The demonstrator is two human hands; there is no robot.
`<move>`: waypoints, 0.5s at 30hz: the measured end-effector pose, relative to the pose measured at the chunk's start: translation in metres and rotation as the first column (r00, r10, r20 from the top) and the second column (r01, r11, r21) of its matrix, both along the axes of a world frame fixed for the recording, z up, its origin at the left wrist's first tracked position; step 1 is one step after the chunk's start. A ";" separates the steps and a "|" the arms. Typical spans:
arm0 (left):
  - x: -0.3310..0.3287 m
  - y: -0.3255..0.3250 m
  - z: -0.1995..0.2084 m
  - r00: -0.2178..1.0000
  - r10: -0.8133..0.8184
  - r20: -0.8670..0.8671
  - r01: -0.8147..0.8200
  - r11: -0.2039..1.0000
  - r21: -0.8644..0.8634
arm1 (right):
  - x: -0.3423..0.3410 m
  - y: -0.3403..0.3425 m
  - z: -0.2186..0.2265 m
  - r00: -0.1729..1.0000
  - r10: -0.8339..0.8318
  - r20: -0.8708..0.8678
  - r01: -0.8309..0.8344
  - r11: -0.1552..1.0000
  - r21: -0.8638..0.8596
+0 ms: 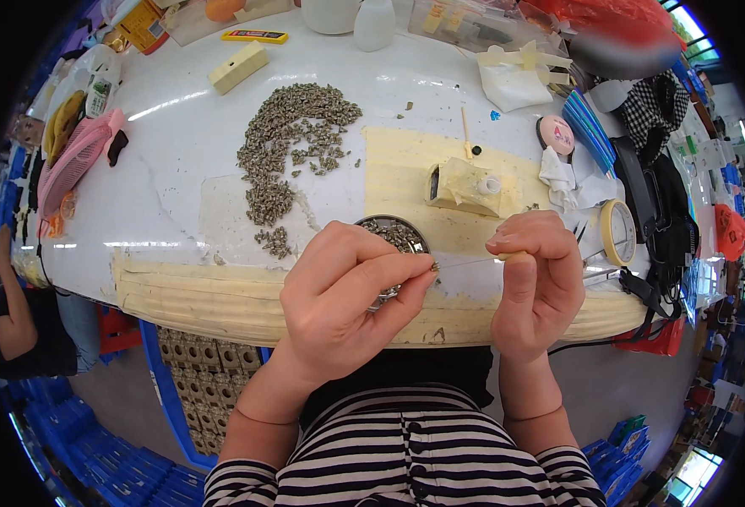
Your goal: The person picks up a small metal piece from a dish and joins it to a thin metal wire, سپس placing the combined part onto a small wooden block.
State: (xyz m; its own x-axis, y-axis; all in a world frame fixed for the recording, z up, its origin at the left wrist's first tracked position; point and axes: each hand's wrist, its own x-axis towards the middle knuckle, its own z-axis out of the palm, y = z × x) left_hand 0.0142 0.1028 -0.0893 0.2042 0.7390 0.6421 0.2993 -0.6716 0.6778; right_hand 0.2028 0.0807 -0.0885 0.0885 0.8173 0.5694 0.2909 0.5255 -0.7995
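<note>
Metallic small part [435, 266] pinched between left hand's [339, 291] thumb and forefinger, near round dish [424, 236] of pieces. Right hand [539, 283] pinches thin wire-like tool [470, 262], aimed at part; contact unclear. Judged step: working tip against part. Next move: steady alignment, light push.
</note>
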 end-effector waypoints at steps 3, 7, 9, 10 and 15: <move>0.001 0.000 0.001 1.000 -0.001 -0.005 0.001 1.000 0.003 | 0.000 0.000 -0.001 1.000 0.002 0.009 -0.002 1.000 0.001; 0.001 0.000 0.000 1.000 -0.004 -0.005 0.004 1.000 0.002 | 0.000 0.000 -0.001 1.000 0.005 0.008 -0.005 1.000 -0.012; 0.000 0.000 -0.001 1.000 -0.009 0.003 0.009 1.000 0.004 | 0.000 -0.001 -0.001 1.000 0.000 0.018 0.001 1.000 -0.017; 0.000 0.000 -0.002 1.000 -0.009 0.002 0.009 1.000 0.004 | 0.000 -0.001 -0.001 1.000 -0.003 0.023 0.004 1.000 -0.020; 0.000 0.000 -0.001 1.000 -0.011 0.002 0.011 1.000 0.003 | 0.000 -0.001 -0.001 1.000 -0.005 0.031 0.005 1.000 -0.018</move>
State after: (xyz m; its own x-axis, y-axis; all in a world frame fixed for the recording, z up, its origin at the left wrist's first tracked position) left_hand 0.0144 0.1030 -0.0905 0.2109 0.7351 0.6443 0.2906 -0.6765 0.6767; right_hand 0.2028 0.0801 -0.0895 0.0753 0.8269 0.5572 0.3177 0.5098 -0.7995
